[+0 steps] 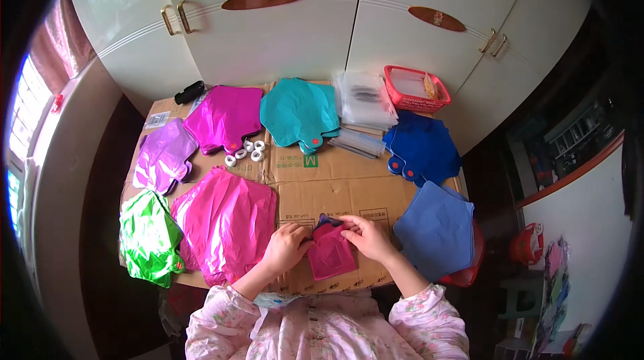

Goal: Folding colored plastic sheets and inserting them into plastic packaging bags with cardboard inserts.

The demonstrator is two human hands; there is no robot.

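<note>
From my head camera: my left hand and right hand are close together, both pinching the top edge of a small folded magenta pouch lying on the cardboard-covered table just before me; a pink foil stack lies to its left; a blue stack lies right.

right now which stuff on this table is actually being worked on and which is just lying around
In hand:
- small pink bag, held by left hand and right hand
- cardboard under it

Lying about:
- pink pile
- green pile
- purple pile
- magenta pile
- teal pile
- two blue piles
- white rings
- red basket
</note>
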